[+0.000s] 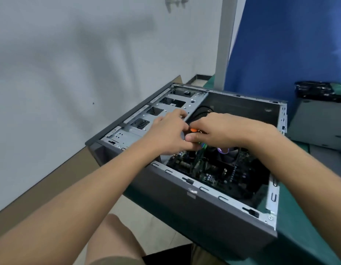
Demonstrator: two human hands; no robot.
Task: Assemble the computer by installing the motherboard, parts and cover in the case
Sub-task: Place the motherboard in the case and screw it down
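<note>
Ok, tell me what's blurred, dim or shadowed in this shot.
Head view: soft throughout; broad faint shadows lie on the white wall; the motherboard sits dim inside the computer case; the orange item pinched by the right hand, beside the left hand, is smeared.

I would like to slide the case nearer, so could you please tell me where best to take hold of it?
Take the case by the folded metal rim of its near long wall, from above on your side. It lies open side up, so that edge is exposed, while the motherboard sits inside.
</note>
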